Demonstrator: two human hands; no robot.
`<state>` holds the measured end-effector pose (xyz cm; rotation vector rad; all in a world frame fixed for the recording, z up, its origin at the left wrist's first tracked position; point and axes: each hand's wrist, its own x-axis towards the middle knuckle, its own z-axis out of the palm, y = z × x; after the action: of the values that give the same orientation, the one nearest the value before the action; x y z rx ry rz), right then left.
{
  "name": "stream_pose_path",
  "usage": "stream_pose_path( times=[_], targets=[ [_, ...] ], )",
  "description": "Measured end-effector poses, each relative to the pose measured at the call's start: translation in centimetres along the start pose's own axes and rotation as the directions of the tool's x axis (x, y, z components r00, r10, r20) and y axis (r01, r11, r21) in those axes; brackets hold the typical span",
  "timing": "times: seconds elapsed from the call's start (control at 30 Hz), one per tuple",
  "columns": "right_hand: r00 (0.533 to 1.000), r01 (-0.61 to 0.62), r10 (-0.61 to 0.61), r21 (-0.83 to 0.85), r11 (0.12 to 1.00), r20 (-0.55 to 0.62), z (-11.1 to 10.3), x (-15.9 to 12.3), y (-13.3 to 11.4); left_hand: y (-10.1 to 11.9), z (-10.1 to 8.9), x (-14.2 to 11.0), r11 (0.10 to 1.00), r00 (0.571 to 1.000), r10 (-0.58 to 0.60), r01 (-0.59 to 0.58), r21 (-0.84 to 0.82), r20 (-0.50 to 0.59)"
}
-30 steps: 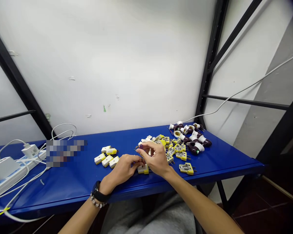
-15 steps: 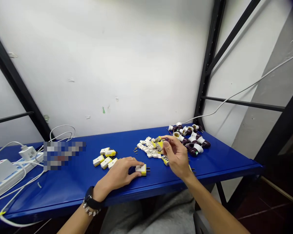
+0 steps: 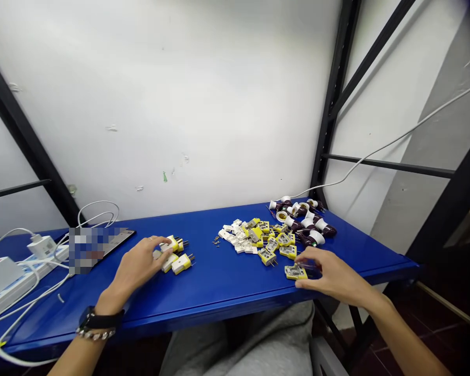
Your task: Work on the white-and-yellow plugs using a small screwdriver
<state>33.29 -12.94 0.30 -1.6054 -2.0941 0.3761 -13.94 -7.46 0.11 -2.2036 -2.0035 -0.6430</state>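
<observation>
My left hand [image 3: 143, 263] is over a small group of white-and-yellow plugs [image 3: 181, 263] left of the middle. Its thumb and fingers are closed on one plug [image 3: 169, 244] in that group. Near the front edge on the right, my right hand [image 3: 331, 274] has its thumb and fingers around an uncovered yellow plug half [image 3: 295, 272] with metal inside. A dark, see-through handle [image 3: 313, 268] shows inside that hand; its tip is hidden. More uncovered yellow halves [image 3: 267, 256] lie left of this hand, beside a pile of white covers [image 3: 238, 237].
Small brass screws [image 3: 216, 241] lie left of the white covers. White-and-maroon lamp sockets [image 3: 311, 224] are heaped at the back right. A power strip [image 3: 27, 277] with white cables takes up the left end of the blue table [image 3: 227, 290]. Black posts [image 3: 325, 136] frame it.
My left hand has carried a plug from the front middle leftward to the plug group. My right hand has moved from the pile down and right to a yellow half near the edge.
</observation>
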Motion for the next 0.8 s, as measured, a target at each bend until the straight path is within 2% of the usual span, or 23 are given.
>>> stream_pose_path(
  times=[0.07, 0.17, 0.23, 0.37, 0.43, 0.5, 0.63, 0.8],
  targets=[
    [1.000, -0.003, 0.003, -0.002, 1.000, 0.025, 0.7, 0.1, -0.5, 1.0, 0.3, 0.0, 0.997, 0.996, 0.072, -0.072, 0.005, -0.056],
    [1.000, 0.028, -0.028, 0.013, 1.000, 0.014, 1.8, 0.6, -1.6, 3.8, 0.8, -0.1, 0.973, 0.969, 0.227, -0.230, -0.018, -0.096],
    [0.998, 0.065, -0.065, 0.010, 0.998, 0.008, 2.6, 0.9, -2.7, 6.5, 1.3, -0.2, 0.937, 0.938, 0.343, -0.345, -0.049, -0.052],
    [0.987, 0.156, -0.156, 0.003, 0.988, 0.050, 3.9, 1.3, -5.3, 12.4, 3.0, -0.4, 0.843, 0.837, 0.538, -0.533, -0.076, 0.103],
    [0.982, 0.183, -0.181, -0.030, 0.983, 0.051, 4.6, 1.6, -6.4, 14.8, 3.8, -0.3, 0.806, 0.792, 0.589, -0.589, -0.054, 0.163],
    [0.980, 0.196, -0.193, -0.062, 0.979, 0.047, 5.3, 2.0, -7.2, 16.2, 4.4, 0.1, 0.802, 0.787, 0.592, -0.596, -0.033, 0.173],
    [0.979, 0.201, -0.200, -0.085, 0.976, 0.027, 6.6, 2.4, -8.1, 16.3, 4.5, 0.5, 0.838, 0.823, 0.545, -0.537, -0.093, 0.161],
    [0.978, 0.207, -0.207, -0.050, 0.977, 0.016, 7.7, 2.9, -8.9, 13.4, 4.2, 0.0, 0.854, 0.854, 0.498, -0.453, -0.256, 0.150]
  ],
)
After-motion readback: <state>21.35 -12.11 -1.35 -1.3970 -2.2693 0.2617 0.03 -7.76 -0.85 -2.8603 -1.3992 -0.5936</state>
